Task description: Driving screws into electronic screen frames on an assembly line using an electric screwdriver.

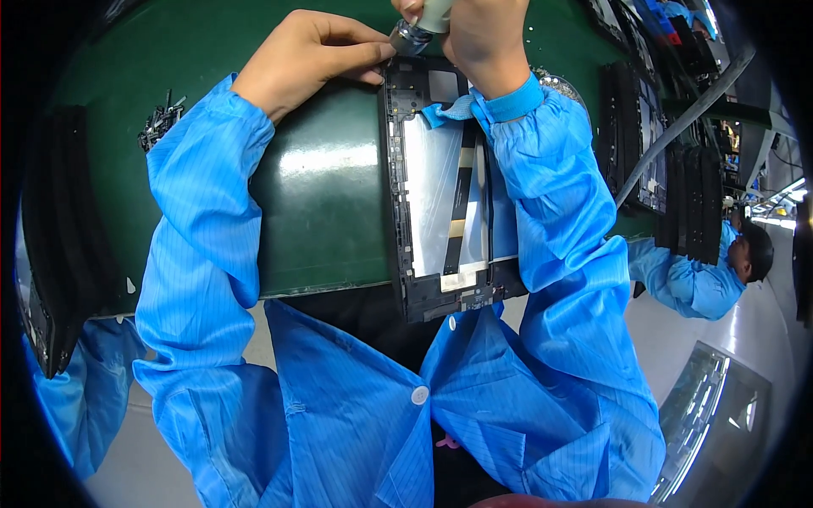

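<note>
The opened tablet chassis lies on the green desk. Its top corner is pinned by the left hand; a powered screwdriver is gripped by right-hand fingers. A tilted bit could slip and gouge the board.

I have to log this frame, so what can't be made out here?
Head view only:
- Tool: upper part cut off by the top edge.
- Tool tip on the opened tablet: hidden by the right hand.
- Small parts beyond the left hand: too small.
</note>
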`<state>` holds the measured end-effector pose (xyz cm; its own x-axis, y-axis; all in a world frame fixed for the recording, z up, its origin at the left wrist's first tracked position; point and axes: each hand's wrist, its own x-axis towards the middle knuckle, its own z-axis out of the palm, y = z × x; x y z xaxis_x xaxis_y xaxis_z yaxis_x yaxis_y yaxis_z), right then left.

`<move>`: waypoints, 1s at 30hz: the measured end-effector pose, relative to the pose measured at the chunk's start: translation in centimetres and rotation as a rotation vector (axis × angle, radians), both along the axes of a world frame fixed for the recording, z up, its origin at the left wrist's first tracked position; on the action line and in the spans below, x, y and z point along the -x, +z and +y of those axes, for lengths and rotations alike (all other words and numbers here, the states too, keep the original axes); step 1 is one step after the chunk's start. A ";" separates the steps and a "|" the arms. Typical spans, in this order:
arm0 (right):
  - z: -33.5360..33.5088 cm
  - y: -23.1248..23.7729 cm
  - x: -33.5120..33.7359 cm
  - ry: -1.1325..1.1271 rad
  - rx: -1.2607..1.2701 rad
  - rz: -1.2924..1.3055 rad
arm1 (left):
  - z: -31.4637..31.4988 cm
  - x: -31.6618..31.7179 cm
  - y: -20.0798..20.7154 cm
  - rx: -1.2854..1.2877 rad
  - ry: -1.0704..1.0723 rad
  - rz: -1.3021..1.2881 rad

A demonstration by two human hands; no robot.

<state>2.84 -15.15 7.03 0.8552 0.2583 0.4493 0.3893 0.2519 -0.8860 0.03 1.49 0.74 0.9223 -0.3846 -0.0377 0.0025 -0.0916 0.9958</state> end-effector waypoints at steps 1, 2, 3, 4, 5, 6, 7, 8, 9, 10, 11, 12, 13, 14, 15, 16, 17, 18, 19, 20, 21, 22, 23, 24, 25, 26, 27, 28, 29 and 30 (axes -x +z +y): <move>0.0 0.0 0.0 -0.001 0.001 0.000 | -0.1 0.1 0.2 -0.013 0.011 0.004; 0.1 0.0 0.1 -0.007 -0.012 0.006 | -0.1 0.1 0.2 -0.013 0.010 0.004; 0.2 0.0 0.1 -0.012 -0.023 0.011 | -0.1 0.1 0.2 -0.015 0.006 0.001; 0.2 -0.1 0.1 -0.013 -0.022 0.011 | -0.1 0.1 0.1 -0.017 0.003 -0.002; 0.3 -0.1 0.1 -0.014 -0.034 0.004 | 0.0 0.0 -0.2 -0.016 0.002 -0.002; 0.5 -0.2 0.1 -0.011 -0.048 -0.004 | 0.3 -0.2 -0.5 -0.024 0.008 0.013; 0.6 -0.1 0.1 -0.008 -0.050 -0.004 | 0.5 -0.3 -0.7 -0.032 0.014 0.029; 0.6 0.0 0.2 -0.001 -0.028 0.006 | 0.8 -0.4 -0.9 -0.034 0.018 0.029; 0.4 0.0 0.2 0.001 -0.001 0.014 | 0.7 -0.5 -0.9 -0.039 0.014 0.027; 0.4 0.0 0.2 0.000 0.002 0.013 | 0.6 -0.5 -0.9 -0.045 0.010 0.025; 0.4 0.0 0.2 0.005 -0.004 0.015 | 0.5 -0.5 -1.0 -0.042 0.009 0.023; 0.4 0.0 0.2 0.011 -0.013 0.017 | 0.6 -0.6 -0.9 -0.045 0.013 0.025; 0.4 0.0 0.1 0.010 -0.013 0.015 | 0.5 -0.5 -0.8 -0.048 0.018 0.027; 0.5 -0.1 -0.1 0.004 -0.032 0.006 | 0.4 -0.5 -0.6 -0.048 0.017 0.024; 0.7 -0.3 -0.2 -0.001 -0.054 -0.001 | 0.3 -0.3 -0.3 -0.049 0.003 0.005; 0.8 -0.5 -0.3 -0.002 -0.056 -0.001 | 0.3 -0.2 -0.1 -0.050 -0.011 -0.016; 0.9 -0.7 -0.4 -0.003 -0.054 -0.012 | 0.3 -0.1 -0.2 -0.051 -0.012 -0.016; 1.0 -0.7 -0.4 -0.005 -0.052 -0.024 | 0.4 -0.1 -0.3 -0.043 -0.008 -0.020; 1.1 -0.7 -0.4 -0.005 -0.054 -0.026 | 0.4 -0.1 -0.3 -0.035 -0.004 -0.023; 1.2 -0.6 -0.3 -0.008 -0.041 -0.022 | 0.4 -0.1 -0.3 -0.037 -0.005 -0.025; 1.1 -0.6 -0.2 -0.012 -0.027 -0.018 | 0.4 -0.1 -0.3 -0.067 0.002 -0.038; 1.2 -0.6 -0.2 -0.017 -0.040 -0.016 | 0.3 -0.1 -0.4 -0.097 0.009 -0.051; 1.0 -0.7 -0.3 -0.020 -0.041 -0.018 | 0.2 -0.2 -0.4 -0.099 0.006 -0.053; 0.9 -0.7 -0.4 -0.024 -0.016 -0.010 | 0.2 -0.3 -0.4 -0.109 0.012 -0.058; 0.8 -0.7 -0.4 -0.029 0.009 -0.002 | 0.1 -0.3 -0.4 -0.119 0.019 -0.063; 0.7 -0.7 -0.4 -0.032 0.008 -0.003 | 0.1 -0.4 -0.5 -0.120 0.015 -0.064; 0.8 -0.7 -0.4 -0.043 0.017 0.000 | 0.0 -0.4 -0.5 -0.109 0.012 -0.063; 0.8 -0.6 -0.4 -0.053 0.026 0.004 | 0.0 -0.4 -0.4 -0.098 0.008 -0.061; 0.7 -0.5 -0.3 -0.055 0.024 0.002 | 0.0 -0.4 -0.3 -0.100 0.007 -0.062; 0.7 -0.4 -0.2 -0.054 0.049 0.015 | 0.0 -0.4 -0.2 -0.094 0.006 -0.056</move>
<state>3.06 -14.49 6.66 0.8748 0.2329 0.4248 0.3882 0.1874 -0.9023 0.43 1.52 0.51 0.9262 -0.3764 -0.0216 -0.0522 -0.1848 0.9814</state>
